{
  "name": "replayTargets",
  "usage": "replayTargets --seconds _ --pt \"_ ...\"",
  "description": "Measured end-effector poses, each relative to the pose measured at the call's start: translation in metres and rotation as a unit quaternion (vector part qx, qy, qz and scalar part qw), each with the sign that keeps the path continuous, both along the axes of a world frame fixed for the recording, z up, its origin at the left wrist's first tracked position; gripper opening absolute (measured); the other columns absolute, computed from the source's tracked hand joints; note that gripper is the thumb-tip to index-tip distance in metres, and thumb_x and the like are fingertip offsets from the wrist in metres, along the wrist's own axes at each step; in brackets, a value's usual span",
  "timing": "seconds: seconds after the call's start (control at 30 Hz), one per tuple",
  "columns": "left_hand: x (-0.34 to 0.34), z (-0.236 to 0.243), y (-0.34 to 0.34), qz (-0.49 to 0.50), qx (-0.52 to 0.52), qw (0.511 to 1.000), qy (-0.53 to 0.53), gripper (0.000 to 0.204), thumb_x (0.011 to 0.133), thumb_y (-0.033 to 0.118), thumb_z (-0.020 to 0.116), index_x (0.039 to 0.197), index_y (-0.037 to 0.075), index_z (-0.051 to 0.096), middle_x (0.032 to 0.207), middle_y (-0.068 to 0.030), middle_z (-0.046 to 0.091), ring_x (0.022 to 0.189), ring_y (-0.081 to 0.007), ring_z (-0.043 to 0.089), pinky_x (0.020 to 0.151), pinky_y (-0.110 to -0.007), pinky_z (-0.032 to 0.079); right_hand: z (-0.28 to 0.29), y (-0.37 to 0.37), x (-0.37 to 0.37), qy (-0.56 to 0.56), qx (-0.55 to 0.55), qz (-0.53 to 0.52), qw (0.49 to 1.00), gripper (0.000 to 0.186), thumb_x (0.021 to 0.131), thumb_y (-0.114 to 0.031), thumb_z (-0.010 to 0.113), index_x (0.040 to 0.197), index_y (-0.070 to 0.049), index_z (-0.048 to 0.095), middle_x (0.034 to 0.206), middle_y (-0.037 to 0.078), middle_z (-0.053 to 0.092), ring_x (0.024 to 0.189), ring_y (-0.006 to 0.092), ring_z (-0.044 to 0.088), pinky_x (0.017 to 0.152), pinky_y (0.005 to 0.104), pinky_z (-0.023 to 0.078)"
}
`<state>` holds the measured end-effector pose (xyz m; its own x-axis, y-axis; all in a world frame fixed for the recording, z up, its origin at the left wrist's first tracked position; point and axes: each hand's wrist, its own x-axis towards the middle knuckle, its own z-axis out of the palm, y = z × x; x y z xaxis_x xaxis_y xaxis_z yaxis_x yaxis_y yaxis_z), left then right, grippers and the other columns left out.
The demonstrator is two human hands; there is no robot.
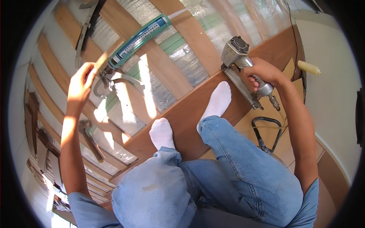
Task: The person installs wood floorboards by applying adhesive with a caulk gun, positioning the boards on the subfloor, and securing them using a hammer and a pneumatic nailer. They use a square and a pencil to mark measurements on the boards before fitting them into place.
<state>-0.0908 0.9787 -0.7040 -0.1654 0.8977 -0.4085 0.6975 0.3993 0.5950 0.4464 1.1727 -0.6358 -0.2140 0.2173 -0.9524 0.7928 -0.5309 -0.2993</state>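
The brown plywood panel (182, 114) lay across the wooden battens (163, 72) beneath the person's socked feet. The right hand (262, 74) gripped the pneumatic nail gun (243, 64), fingers clamped on its handle, nose at the panel edge. The left hand (81, 81) pinched a thin wooden strip (108, 53) beside the caulking gun (133, 43).

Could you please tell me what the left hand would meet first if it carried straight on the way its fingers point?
Probably the caulking gun: the left hand, holding a thin wooden strip, points toward its handle end just beyond. Depth is hard to judge.
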Motion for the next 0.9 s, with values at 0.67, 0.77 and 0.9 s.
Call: replayTargets --seconds 0.67,0.77,0.9 --pt "0.018 -0.072 0.151 -0.139 0.325 0.911 0.212 0.027 0.097 0.012 0.066 0.121 0.004 0.072 0.111 -0.0168 0.063 0.109 -0.0384 0.059 0.096 -0.048 0.046 0.019 0.001 -0.037 -0.041 0.008 0.063 0.997 0.021 0.079 -0.011 0.058 0.063 -0.004 0.047 0.052 0.009 0.05 0.046 0.0189 0.054 0.048 0.0335 0.044" --pt "0.003 -0.096 0.152 -0.153 0.363 0.889 0.235 0.027 0.096 0.014 0.067 0.122 0.005 0.071 0.108 -0.0164 0.061 0.102 -0.0382 0.058 0.091 -0.048 0.046 0.016 0.005 -0.028 -0.037 0.024 0.048 0.998 0.024 0.079 -0.01 0.058 0.061 -0.005 0.045 0.052 0.008 0.048 0.046 0.018 0.053 0.048 0.0333 0.043" --pt "-0.007 -0.103 0.152 -0.172 0.41 0.854 0.272 0.028 0.096 0.015 0.068 0.122 0.007 0.07 0.109 -0.0156 0.059 0.102 -0.0376 0.057 0.091 -0.048 0.046 0.015 0.025 -0.008 -0.087 0.051 -0.022 0.995 0.009 0.084 -0.008 0.057 0.088 -0.001 0.052 0.059 0.006 0.051 0.046 0.0153 0.05 0.049 0.034 0.05"
